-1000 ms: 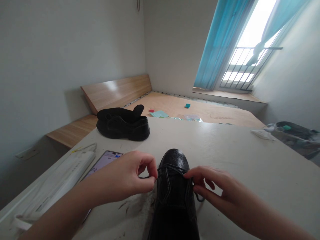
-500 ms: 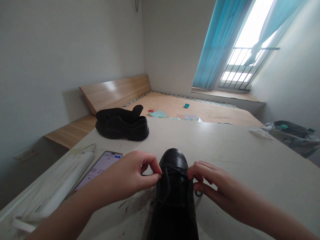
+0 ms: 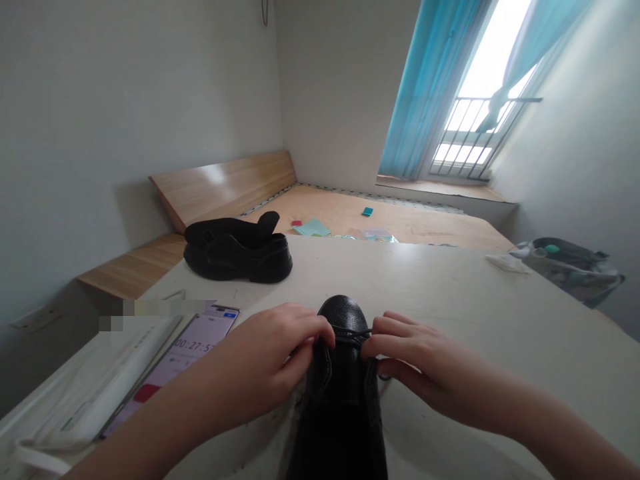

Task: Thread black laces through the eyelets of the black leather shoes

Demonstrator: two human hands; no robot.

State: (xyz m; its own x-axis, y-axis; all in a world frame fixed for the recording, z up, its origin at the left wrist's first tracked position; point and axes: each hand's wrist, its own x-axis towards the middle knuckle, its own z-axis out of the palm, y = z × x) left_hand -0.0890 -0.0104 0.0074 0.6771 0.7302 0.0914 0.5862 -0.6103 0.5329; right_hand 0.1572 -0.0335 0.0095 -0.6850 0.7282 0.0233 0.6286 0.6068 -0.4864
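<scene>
Shifted inward, the left hand and right hand, both curled, pinch the black shoe's lace area.

bare left hand, bare right hand, both forearms sleeveless

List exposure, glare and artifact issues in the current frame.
Head view: window blown out; glare spot on the wooden headboard, soft shadow on the wall beside it.
Head view: near shoe loses detail toward the bottom edge, nearly solid black.
Head view: window leans strongly, likely wide-angle distortion; blocky pixelation over the far end of the white object.
</scene>
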